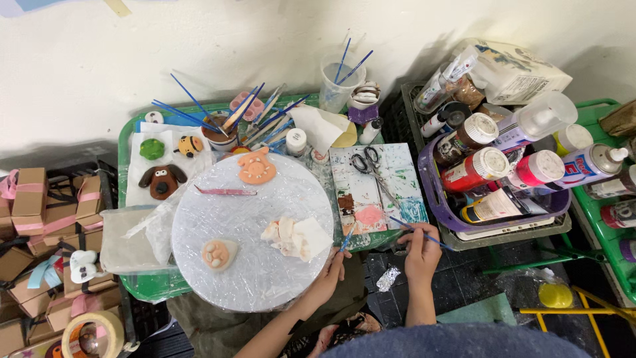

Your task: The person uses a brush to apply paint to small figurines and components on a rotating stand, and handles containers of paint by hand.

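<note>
Right hand [421,255] off the front edge of the paint palette [377,189], fingers pinched narrow round a thin blue brush [417,231] that lies slanted, tip toward the palette's front. Left hand [329,272] at the front right rim of the round board [252,229], which is wrapped in clear film. Fingers loosely curled on the rim, and a second short blue brush [347,238] sticks up from them, so it looks held, grip not fully clear.

On the board: crumpled tissue [295,237] right of middle, just beside the left hand; heart-shaped paw piece [218,254] near front left; orange pig face [256,166] at back edge; pink tool [225,191] lying flat toward the back left.

Scissors [364,160] on the palette's back. Dog face [161,180], green piece [152,148] and bee [189,145] on white paper at the green tray's [142,285] back left. Cup of brushes [218,136] behind the board. Purple basket [430,192] of paint bottles to the right, well apart from the board.
</note>
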